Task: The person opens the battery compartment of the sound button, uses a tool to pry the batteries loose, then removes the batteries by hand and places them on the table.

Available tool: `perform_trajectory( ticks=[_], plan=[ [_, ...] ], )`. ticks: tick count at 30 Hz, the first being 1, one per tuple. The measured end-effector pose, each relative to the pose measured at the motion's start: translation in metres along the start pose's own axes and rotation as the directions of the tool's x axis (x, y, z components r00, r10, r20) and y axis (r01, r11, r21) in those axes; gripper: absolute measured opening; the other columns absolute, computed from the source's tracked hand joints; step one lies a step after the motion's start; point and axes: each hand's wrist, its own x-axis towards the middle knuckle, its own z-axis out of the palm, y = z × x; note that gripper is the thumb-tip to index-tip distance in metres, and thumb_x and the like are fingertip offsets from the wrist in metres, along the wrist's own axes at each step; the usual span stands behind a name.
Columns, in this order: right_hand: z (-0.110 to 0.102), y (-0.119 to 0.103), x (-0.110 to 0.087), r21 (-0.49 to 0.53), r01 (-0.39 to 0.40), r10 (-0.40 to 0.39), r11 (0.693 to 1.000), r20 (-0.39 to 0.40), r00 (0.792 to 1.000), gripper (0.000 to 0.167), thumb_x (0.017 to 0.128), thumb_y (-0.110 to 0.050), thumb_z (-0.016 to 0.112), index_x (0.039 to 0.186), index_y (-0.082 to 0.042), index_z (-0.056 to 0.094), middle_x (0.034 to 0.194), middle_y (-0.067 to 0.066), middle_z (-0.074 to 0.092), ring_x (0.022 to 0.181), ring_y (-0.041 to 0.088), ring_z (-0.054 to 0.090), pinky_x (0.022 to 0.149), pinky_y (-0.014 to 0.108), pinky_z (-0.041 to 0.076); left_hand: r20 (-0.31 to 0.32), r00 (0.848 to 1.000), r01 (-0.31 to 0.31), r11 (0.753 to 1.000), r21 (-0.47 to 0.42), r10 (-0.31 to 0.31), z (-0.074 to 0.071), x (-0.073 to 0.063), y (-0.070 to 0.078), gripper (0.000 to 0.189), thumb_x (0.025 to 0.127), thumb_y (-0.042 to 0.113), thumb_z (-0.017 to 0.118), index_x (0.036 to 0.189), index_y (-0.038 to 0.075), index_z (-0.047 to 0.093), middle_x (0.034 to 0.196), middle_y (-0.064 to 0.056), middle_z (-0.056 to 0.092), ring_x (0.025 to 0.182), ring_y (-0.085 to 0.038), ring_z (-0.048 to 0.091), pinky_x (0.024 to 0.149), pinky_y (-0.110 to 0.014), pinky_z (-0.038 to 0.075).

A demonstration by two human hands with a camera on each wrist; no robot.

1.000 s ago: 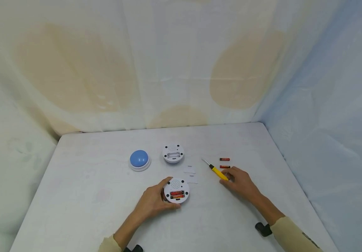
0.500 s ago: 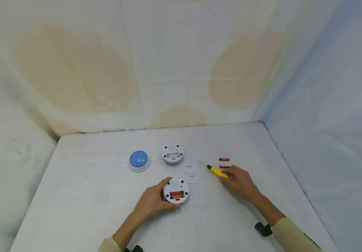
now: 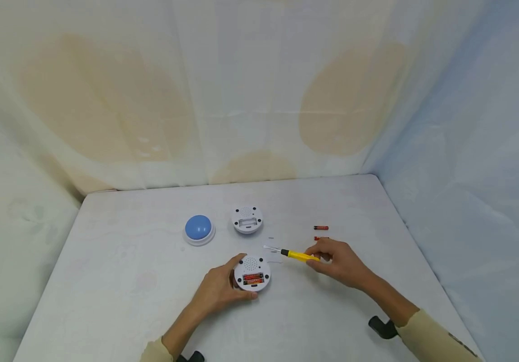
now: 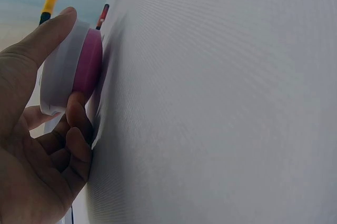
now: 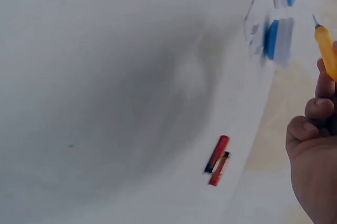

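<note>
Honestly, left hand [image 3: 216,288] gripping the round pink-and-white plastic button [image 3: 251,268] seemed steadiest, right hand [image 3: 339,259] pinching the yellow-handled screwdriver [image 3: 296,255] at its two o'clock.

The white table [image 3: 128,281] bears round devices [image 3: 199,229], covers [image 3: 275,258] and red batteries [image 3: 321,228].

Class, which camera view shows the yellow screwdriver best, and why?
The head view: the yellow screwdriver shows from tip to handle. The right wrist view shows its tip, but the frame edge cuts its handle; the left wrist view shows handle and dark collar, the tip out of sight.
</note>
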Motion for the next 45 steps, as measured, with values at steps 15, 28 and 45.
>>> perform_trajectory(
  ticks=[15, 28, 45],
  plan=[
    [-0.016, -0.022, 0.006, 0.019, 0.059, -0.062, 0.998, 0.228, 0.972, 0.011, 0.089, -0.026, 0.077, 0.1, -0.027, 0.077, 0.086, -0.016, 0.06, 0.079, 0.022, 0.057, 0.07, 0.028, 0.049, -0.012, 1.0, -0.021, 1.0, 0.011, 0.021, -0.002, 0.001, -0.001, 0.102, 0.066, 0.066, 0.084, 0.151, 0.025, 0.046, 0.081, 0.006, 0.053, 0.072, -0.012, 0.047, 0.064, -0.03, 0.037],
    [-0.028, -0.032, 0.02, -0.046, 0.095, -0.076, 0.994, 0.32, 0.945, 0.006, 0.089, -0.023, 0.075, 0.093, -0.025, 0.078, 0.083, -0.017, 0.06, 0.079, 0.017, 0.059, 0.078, 0.039, 0.054, -0.002, 1.0, -0.024, 1.0, 0.013, 0.024, 0.002, 0.002, 0.0, 0.102, 0.065, 0.066, 0.084, 0.151, 0.026, 0.046, 0.081, 0.006, 0.053, 0.073, -0.011, 0.047, 0.065, -0.03, 0.037],
    [-0.035, -0.064, 0.047, -0.199, 0.157, -0.06, 0.967, 0.421, 0.905, 0.005, 0.089, -0.025, 0.074, 0.091, -0.024, 0.078, 0.076, -0.015, 0.054, 0.072, 0.007, 0.051, 0.066, 0.026, 0.046, -0.017, 1.0, -0.02, 1.0, 0.02, 0.02, 0.003, 0.0, -0.003, 0.102, 0.065, 0.067, 0.084, 0.15, 0.025, 0.046, 0.095, 0.005, 0.06, 0.083, -0.014, 0.05, 0.073, -0.033, 0.041]
  ],
)
